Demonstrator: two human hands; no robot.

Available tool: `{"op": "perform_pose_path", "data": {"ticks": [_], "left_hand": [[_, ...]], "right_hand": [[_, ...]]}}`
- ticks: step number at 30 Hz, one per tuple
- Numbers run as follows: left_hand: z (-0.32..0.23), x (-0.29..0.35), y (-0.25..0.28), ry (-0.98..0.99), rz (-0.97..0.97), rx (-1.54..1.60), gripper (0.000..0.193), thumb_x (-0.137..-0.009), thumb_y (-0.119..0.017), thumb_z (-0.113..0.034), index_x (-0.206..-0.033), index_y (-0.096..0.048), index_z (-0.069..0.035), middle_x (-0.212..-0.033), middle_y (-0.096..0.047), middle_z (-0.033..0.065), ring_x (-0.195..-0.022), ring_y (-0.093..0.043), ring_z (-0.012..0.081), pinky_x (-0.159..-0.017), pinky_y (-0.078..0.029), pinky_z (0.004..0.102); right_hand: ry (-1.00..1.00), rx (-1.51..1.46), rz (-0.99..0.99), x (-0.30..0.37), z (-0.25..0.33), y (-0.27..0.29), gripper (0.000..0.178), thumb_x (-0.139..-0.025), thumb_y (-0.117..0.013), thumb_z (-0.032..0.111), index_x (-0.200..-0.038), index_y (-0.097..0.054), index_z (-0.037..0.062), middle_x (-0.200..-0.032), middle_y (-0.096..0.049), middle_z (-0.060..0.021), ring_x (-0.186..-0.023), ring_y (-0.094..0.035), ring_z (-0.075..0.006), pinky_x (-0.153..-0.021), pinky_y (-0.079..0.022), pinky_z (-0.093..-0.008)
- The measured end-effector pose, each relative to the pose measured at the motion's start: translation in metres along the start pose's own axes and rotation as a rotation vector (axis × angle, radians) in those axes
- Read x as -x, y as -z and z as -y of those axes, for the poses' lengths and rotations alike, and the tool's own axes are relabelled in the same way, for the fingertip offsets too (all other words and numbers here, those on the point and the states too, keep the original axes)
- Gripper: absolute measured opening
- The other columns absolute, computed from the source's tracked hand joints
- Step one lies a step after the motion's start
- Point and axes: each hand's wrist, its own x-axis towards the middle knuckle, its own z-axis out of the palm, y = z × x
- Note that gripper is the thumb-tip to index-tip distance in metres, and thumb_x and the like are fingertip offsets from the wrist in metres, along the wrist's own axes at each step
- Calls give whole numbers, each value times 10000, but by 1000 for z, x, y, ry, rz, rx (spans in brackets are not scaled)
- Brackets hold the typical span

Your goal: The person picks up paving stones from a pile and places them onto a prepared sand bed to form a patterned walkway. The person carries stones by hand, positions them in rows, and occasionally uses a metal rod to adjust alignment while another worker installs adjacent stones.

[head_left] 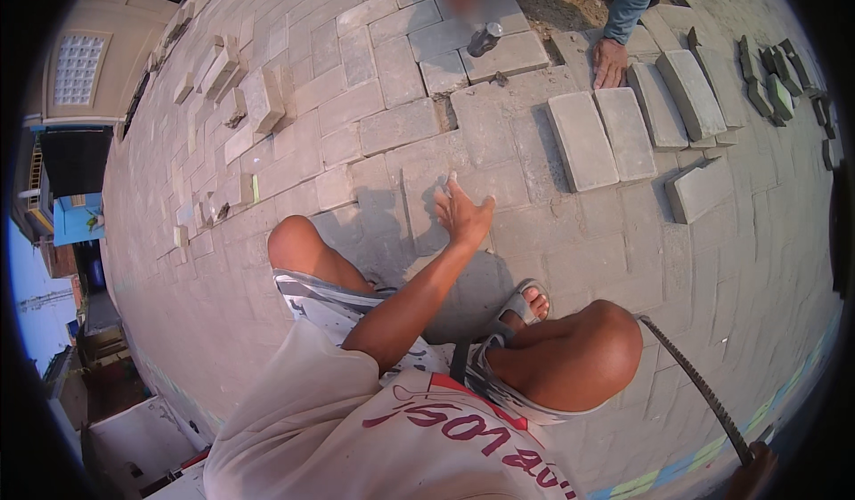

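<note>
Left hand spread over the paving, right hand closed on a ribbed rod, both nearer me than the loose grey block.

With that loose grey block (581, 141) as my mark, my left hand (467, 217) is to its left, fingers loosely parted and holding nothing I can see; whether they touch the paving (588, 260) I cannot tell. My right hand (759, 471), dark at the rim of the view, grips one end of the ribbed rod (697, 378), which slants to the right of the block and nearer me. My sandal (515, 306) is also on the near side of it. A second block (625, 133) lies just beside it on the right, and a co-worker's hand (610, 64) rests just beyond it.
</note>
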Motion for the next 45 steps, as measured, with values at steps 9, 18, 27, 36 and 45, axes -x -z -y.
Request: {"op": "perform_pose_path", "data": {"ticks": [9, 18, 27, 36, 45], "left_hand": [[55, -42, 10, 289, -5, -245, 1234, -601, -788, -447, -1458, 52, -160, -1418, -165, 272, -1278, -259, 451, -1032, -242, 537], [67, -37, 44, 169, 39, -102, 1158, -567, -793, -345, -1463, -86, -150, -1321, -347, 240, -1214, -373, 412, -1012, -316, 493], [15, 32, 35, -322, 374, -276, 1071, -536, -777, -321, -1439, -227, -153, -1346, -361, 234, -1236, -367, 413, -1028, -318, 483], [-163, 102, -76, -873, 637, -291, 996, -525, -776, -319, -1396, -322, -158, -1281, -380, 216, -1186, -359, 416, -982, -310, 474], [-291, 119, -210, -1220, 302, -137, 848, -659, -710, -249, -1385, -310, -70, -1324, -342, 272, -1204, -325, 447, -1019, -242, 530]], "right_hand": [[199, -168, -452, -55, -11, -28, 199, -688, -532, -52, -834, -561, 80, -814, -550, -84, -844, -527, -300, -765, -405, -392], [13, 109, -295, -33, 70, 59, 137, -668, -596, -48, -707, -632, 78, -709, -590, -132, -785, -590, -284, -701, -453, -371], [17, 89, -254, -45, 72, 56, 97, -694, -609, -29, -666, -590, 62, -619, -547, -121, -682, -580, -260, -645, -431, -349], [-76, 100, -186, -16, 57, 41, 146, -727, -619, 10, -844, -607, 97, -677, -510, -88, -719, -544, -230, -701, -418, -352], [15, 327, 106, -9, 68, 80, 181, -903, -516, 265, -959, -680, 211, -799, -674, -15, -704, -636, -183, -606, -500, -355]]}}
